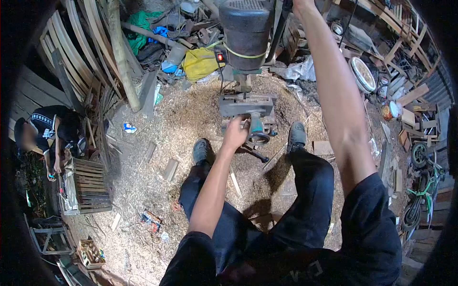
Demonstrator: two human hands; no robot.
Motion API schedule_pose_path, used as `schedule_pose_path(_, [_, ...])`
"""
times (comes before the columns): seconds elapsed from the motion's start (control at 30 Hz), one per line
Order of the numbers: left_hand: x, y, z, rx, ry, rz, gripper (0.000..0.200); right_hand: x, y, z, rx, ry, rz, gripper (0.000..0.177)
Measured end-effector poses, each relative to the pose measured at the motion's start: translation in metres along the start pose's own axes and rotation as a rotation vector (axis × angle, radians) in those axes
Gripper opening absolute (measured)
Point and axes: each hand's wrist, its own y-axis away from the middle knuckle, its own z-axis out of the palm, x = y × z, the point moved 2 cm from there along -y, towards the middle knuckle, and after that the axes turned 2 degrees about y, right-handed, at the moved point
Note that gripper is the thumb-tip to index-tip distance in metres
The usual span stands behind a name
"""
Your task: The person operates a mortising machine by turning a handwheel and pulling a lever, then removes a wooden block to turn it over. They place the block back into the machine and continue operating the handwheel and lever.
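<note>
A drill-press-like machine with a dark motor housing (246, 35) stands in front of me, its bit pointing down over a metal vise (248, 106). My left hand (235, 132) lies at the vise's front edge, fingers curled against it beside a teal casting (256, 125). A round handwheel (258, 138) sits just below that hand. My right arm reaches up to the top edge of the view. There my right hand (301, 5) is beside a dark lever (286, 5). Its fingers are cut off by the frame.
Wood shavings cover the floor (143, 171). A red-lit switch (220, 56) hangs left of the motor. At left a person (57, 126) crouches by a slatted wooden crate (88, 186). Curved timber strips (71, 47) lean behind; a small bicycle (420, 190) stands at right.
</note>
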Motion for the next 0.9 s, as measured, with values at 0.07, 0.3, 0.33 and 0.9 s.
schedule_pose_path(0.07, [0.013, 0.005, 0.001, -0.045, -0.049, -0.051, 0.030, 0.001, 0.022, -0.006, -0.004, -0.013, -0.019, 0.039])
schedule_pose_path(0.3, [0.011, 0.011, 0.029, -0.151, -0.021, 0.007, 0.029, 0.033, 0.109, -0.052, -0.203, 0.158, -0.237, 0.039])
schedule_pose_path(0.33, [0.001, 0.012, 0.036, -0.089, -0.007, 0.118, 0.028, 0.029, 0.128, -0.056, -0.271, 0.229, -0.287, 0.039])
schedule_pose_path(0.9, [-0.033, 0.041, 0.062, -0.379, -0.165, -0.116, 0.028, 0.046, 0.234, -0.065, -0.107, 0.119, -0.261, 0.032])
